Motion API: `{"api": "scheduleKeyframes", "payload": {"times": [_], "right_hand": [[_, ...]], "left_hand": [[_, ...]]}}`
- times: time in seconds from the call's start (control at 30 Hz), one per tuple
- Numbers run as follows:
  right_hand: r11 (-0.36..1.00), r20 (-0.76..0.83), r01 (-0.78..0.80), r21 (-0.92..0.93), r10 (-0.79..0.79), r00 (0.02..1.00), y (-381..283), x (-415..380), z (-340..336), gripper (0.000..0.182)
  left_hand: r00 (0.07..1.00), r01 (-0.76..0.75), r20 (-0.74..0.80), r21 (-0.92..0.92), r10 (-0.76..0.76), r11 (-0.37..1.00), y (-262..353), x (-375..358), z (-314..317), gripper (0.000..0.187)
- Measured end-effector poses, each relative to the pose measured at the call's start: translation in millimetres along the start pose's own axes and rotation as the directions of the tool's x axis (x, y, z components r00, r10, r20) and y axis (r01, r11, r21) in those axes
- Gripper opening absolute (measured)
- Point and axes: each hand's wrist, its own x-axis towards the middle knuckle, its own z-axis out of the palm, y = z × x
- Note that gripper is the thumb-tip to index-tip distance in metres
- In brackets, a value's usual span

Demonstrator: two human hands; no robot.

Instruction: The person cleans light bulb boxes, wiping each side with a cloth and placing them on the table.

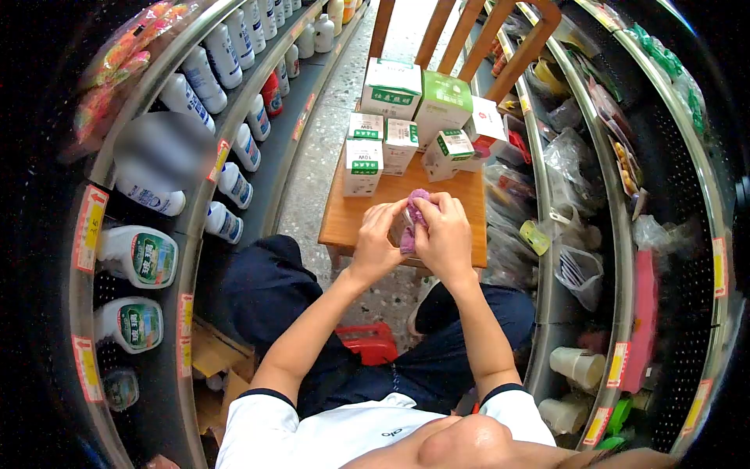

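Both hands meet over the near edge of a wooden chair seat (pixel 336 211). My left hand (pixel 379 242) grips the side of a small box (pixel 402 233), mostly hidden by fingers. A purple cloth (pixel 419 197) is pinched in my right hand (pixel 445 238) and lies against the box. Beyond the hands, several white and green boxes stand on the seat, among them a small box (pixel 362 168) at the left, another (pixel 448 155) at the right and a larger green one (pixel 444 102) behind.
Shelves with white bottles (pixel 234 185) and spray bottles (pixel 141 258) line the left side. On the right, shelves hold plastic-wrapped goods (pixel 566 160) and cups (pixel 576 366). A red object (pixel 371 344) lies between the legs. The chair's slatted back rises at the far end.
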Motion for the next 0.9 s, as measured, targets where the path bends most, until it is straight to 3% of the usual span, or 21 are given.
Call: {"api": "scheduleKeyframes", "payload": {"times": [0.33, 0.73, 0.83, 0.9], "right_hand": [[0.982, 0.093, 0.168, 0.086, -0.175, 0.980, 6, 0, -18, 0.020], [0.988, 0.287, 0.157, 0.000, -0.151, 0.946, 14, -23, -61, 0.021], [1.000, 0.220, 0.016, -0.011, -0.013, 0.976, 37, -41, -60, 0.015], [0.993, 0.125, -0.055, 0.102, 0.042, 0.991, 44, -44, -60, 0.021]], "left_hand": [[0.999, -0.034, 0.022, 0.055, 0.033, 0.998, -4, -3, -2, 0.071], [0.997, -0.052, 0.055, 0.073, 0.048, 0.996, -4, -3, -5, 0.076], [0.997, -0.042, 0.066, 0.069, 0.038, 0.997, -5, -3, -6, 0.076], [0.998, -0.046, 0.056, 0.080, 0.041, 0.996, -5, -3, -5, 0.076]]}}
